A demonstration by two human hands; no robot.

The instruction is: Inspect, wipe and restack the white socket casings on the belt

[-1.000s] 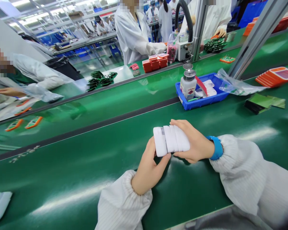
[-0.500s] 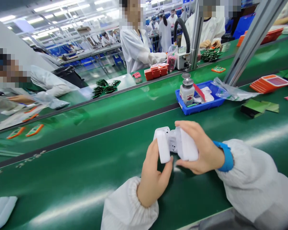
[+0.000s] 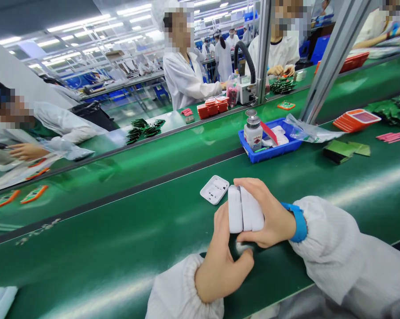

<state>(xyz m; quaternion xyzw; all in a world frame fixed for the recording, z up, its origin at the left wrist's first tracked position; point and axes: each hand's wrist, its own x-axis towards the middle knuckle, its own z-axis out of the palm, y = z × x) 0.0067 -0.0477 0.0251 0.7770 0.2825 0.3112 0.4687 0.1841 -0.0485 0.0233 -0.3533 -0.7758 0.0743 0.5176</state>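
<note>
A stack of white plastic covers (image 3: 252, 212) is gripped from the right by my right hand (image 3: 271, 212), its fingers on top and thumb below. A further white piece (image 3: 235, 209) lies against the stack's left side. My left hand (image 3: 224, 261) touches that piece with its fingers, while its thumb stands apart, lower down. Just left of the stack, a single white cover (image 3: 215, 190) rests on the green surface with its inner side up, showing small dark slots.
Beyond my hands sits a blue tray (image 3: 273, 153) with a metal-topped bottle (image 3: 253, 132). To its right are a clear bag (image 3: 314, 132), green sheets (image 3: 342, 150), orange frames (image 3: 355, 120) and pink strips (image 3: 390, 137). A metal post (image 3: 335, 62) rises behind. Co-workers sit and stand across the line.
The left white piece has come up against the stack in my right hand. My left thumb has moved off it. The single cover on the surface now shows fully. The view has shifted slightly.
</note>
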